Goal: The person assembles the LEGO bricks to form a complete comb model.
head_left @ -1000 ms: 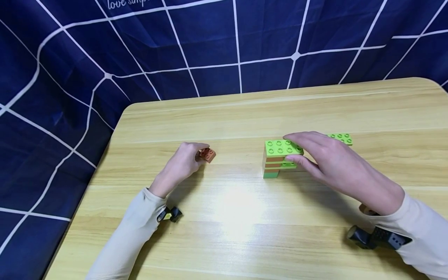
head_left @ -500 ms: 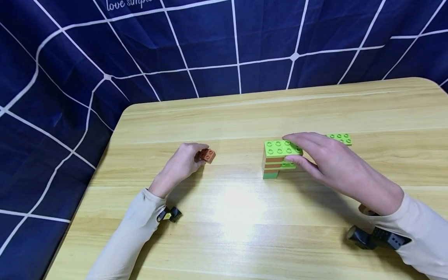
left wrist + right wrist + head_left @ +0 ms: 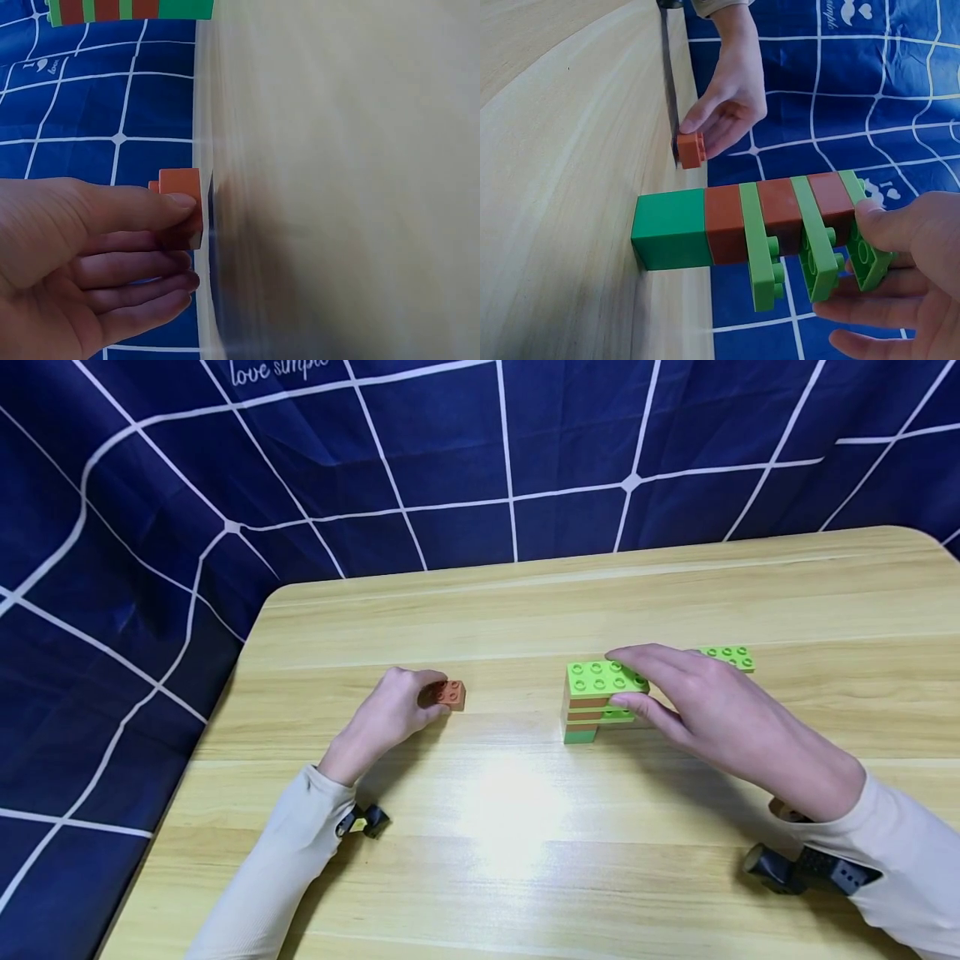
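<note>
In the head view my left hand point(image 3: 388, 714) pinches a small reddish-brown toy building brick point(image 3: 452, 695), studs up, between thumb and fingers. The left wrist view shows my thumb on the side of that brick point(image 3: 180, 187). To the right stands a tower of toy bricks point(image 3: 780, 214), with a dark green block point(image 3: 671, 229) at its foot. Above it, brown bricks alternate with light green plates that jut out to one side. My right hand point(image 3: 720, 718) grips the jutting end of the topmost light green plate point(image 3: 596, 677), thumb on the near side.
Behind my right hand lies another light green studded plate point(image 3: 735, 657), partly hidden by the hand. The wooden table point(image 3: 510, 618) ends at a dark blue curtain point(image 3: 450, 452) with white lines. Each wrist carries a small black camera point(image 3: 806, 868).
The brown brick has turned in my left fingers, so its studded top now lies straighter towards the tower. My right hand and the tower have stayed in place.
</note>
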A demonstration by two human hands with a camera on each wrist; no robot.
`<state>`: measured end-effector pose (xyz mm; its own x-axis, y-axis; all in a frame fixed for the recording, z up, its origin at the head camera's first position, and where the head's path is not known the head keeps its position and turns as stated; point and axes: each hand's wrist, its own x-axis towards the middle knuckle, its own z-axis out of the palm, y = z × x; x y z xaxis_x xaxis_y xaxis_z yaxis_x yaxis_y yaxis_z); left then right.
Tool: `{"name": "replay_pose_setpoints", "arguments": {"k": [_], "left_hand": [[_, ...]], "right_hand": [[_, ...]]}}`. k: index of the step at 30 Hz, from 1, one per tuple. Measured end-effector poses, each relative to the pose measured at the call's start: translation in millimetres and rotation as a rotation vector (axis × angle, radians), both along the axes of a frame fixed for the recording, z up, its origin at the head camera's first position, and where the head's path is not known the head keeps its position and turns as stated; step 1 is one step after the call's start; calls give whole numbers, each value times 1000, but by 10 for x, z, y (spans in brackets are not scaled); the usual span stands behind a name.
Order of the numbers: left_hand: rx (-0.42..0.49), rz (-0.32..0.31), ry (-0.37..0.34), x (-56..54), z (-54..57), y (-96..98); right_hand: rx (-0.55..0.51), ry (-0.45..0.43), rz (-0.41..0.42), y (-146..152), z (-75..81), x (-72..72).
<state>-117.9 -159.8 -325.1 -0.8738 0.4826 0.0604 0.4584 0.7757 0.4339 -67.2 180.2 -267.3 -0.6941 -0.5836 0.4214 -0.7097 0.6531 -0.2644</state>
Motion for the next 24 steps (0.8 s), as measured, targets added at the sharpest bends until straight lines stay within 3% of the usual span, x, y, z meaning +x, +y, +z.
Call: {"name": "replay_pose_setpoints", "arguments": {"k": [8,24], "left_hand": [[63,-12,26,2,32,66],[127,-84,145,79,260,341]], "right_hand": [[5,-4,-5,16,6,-3],[-3,17,8,25,0,-2]]}}
